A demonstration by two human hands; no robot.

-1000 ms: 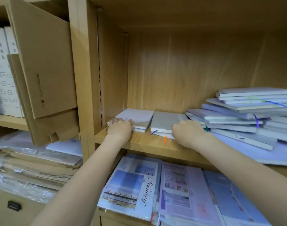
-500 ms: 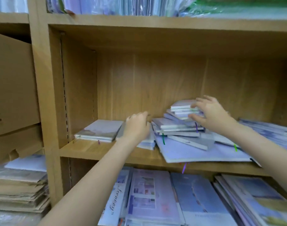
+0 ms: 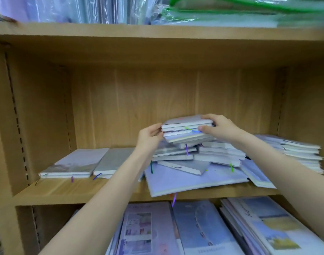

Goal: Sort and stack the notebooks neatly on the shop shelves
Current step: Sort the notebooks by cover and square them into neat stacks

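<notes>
Pale grey notebooks [image 3: 187, 129], a small bundle, sit atop the untidy pile [image 3: 196, 159] at the wooden shelf's [image 3: 80, 192] centre. The left hand [image 3: 150, 137] grips the bundle's 9 o'clock end, the right hand [image 3: 220, 129] clasps its 3 o'clock end. Two flat stacks [image 3: 87, 164] lie at 9 o'clock.

The shelf [image 3: 80, 192] is matt, light wood-grain board. Between the fingers [image 3: 205, 128], the notebooks [image 3: 187, 124] have smooth, matt grey covers and white paper edges, with thin ribbons [image 3: 186, 150]. Above, the wrappers [image 3: 106, 11] are glossy clear plastic.
</notes>
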